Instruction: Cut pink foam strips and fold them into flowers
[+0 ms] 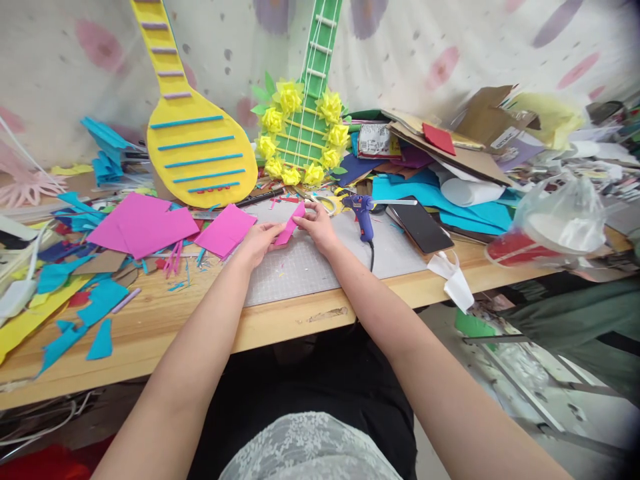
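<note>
Between my hands is a small folded piece of magenta paper, held above the grey cutting mat. My left hand pinches its lower left side. The fingers of my right hand grip its upper right edge. Just left of my left hand lie square magenta sheets, with larger magenta sheets farther left. A purple glue gun rests right of my right hand. Behind my hands lie scissors, partly hidden by my right hand.
A yellow paper guitar shape and a green one with yellow flowers lean at the back. Blue scraps cover the left. A phone, stacked cardboard and paper, and a bagged cup are on the right.
</note>
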`<control>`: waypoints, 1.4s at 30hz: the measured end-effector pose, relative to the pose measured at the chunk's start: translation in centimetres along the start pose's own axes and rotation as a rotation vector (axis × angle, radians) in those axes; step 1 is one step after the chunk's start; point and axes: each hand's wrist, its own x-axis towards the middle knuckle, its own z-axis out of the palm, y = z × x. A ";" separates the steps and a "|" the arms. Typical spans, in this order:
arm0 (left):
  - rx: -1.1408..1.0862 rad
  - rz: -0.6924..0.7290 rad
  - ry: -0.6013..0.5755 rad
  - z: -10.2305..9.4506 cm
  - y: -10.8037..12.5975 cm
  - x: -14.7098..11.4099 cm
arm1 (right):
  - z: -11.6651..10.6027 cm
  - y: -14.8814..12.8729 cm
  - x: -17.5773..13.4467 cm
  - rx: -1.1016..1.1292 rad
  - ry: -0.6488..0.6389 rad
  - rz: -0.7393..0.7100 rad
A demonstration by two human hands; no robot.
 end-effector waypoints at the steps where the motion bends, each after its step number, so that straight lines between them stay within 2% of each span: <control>1: 0.014 0.008 0.023 0.0 0.0 0.0 | 0.0 0.0 0.0 -0.007 -0.005 -0.002; 5: 0.069 -0.007 0.000 0.5 -0.2 0.0 | 0.2 0.1 0.1 -0.007 -0.004 0.005; 10: 0.006 0.043 0.059 1.2 -0.4 -0.1 | 0.3 -0.3 -0.1 0.041 0.074 0.081; 14: -0.010 0.038 0.072 1.3 -0.2 -0.4 | 0.4 -0.6 -0.3 0.020 0.029 0.105; 18: -0.001 0.009 0.032 1.1 0.0 -0.6 | 0.4 -0.4 -0.4 -0.001 0.025 0.085; 26: 0.045 -0.064 -0.045 -0.5 0.0 -0.3 | 0.2 -0.2 -0.2 0.015 0.100 0.033; 30: 0.042 -0.047 -0.090 -0.6 0.1 -0.4 | 0.2 -0.3 -0.2 0.026 0.088 0.024; 35: 0.105 0.030 0.028 0.1 0.0 -0.5 | 0.3 -0.5 -0.4 0.001 0.042 0.015; 42: 0.185 0.015 0.103 0.3 -0.7 -0.1 | 0.3 -0.6 -0.4 0.014 0.102 0.027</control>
